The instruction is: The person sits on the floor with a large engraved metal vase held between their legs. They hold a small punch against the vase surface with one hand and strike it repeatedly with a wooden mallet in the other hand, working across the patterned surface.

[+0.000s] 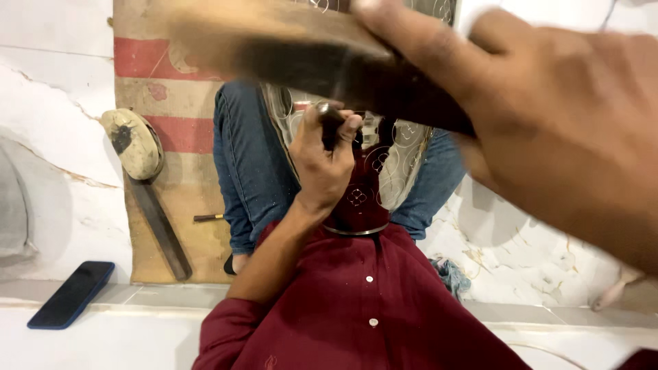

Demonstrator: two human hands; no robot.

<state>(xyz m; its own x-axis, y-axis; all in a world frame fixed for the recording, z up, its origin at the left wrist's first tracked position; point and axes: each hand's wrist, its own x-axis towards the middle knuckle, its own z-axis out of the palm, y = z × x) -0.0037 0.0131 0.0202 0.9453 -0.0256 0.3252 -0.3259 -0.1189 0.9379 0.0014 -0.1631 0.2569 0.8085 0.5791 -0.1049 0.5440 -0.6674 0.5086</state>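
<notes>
Seen from above, a dark metal punch (332, 123) stands upright near the middle of the view, its lower end on a dark red engraved metal vessel (362, 199) that rests between the person's knees in blue jeans (250, 164). The left hand (322, 161) is closed tight around the punch, fingers wrapped round its shaft and thumb on the side, so only the rounded top shows above the fist. Above and to the right, very close to the camera and blurred, the right hand (562, 137) is clenched round the handle of a wooden mallet (301, 48), whose broad brown and dark head stretches leftward over the punch without touching it. The vessel is deep red with pale scrolls and small flower shapes cut into it, and a bright metal band circles its lower edge, just above the person's dark red shirt (370, 308).
</notes>
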